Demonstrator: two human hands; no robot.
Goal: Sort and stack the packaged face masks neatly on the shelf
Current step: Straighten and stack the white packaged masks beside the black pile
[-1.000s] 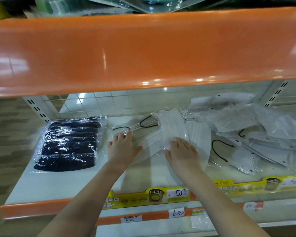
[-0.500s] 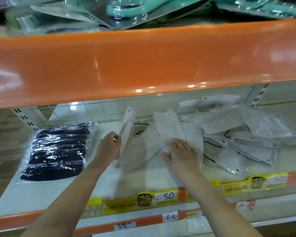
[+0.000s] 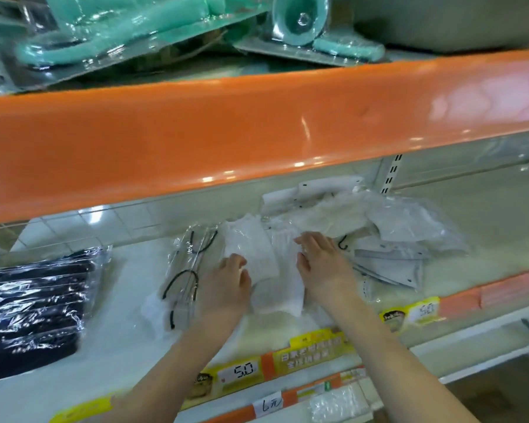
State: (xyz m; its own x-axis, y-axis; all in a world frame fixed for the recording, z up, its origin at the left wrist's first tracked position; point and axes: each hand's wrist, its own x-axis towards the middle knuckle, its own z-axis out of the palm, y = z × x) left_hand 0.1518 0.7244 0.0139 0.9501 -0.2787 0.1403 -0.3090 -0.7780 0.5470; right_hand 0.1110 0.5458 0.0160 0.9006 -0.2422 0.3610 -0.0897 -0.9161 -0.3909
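1. The shelf [image 3: 129,355] carries three groups: a neat black pack [image 3: 31,309] at far left, a loose white heap [image 3: 388,236] at right, and a small white stack [image 3: 269,270] forming in the middle.
2. Half a second ago the left hand [image 3: 226,285] held a pack upright; now that pack lies flat on the stack, so one more mask is sorted.
3. A clear pack with black loops [image 3: 183,270] lies just left of the stack.
4. The left hand's grip is released, palm resting on the stack's left edge.
5. The right hand [image 3: 321,264] presses flat on the stack's right side, grasping nothing; the heap still awaits sorting.
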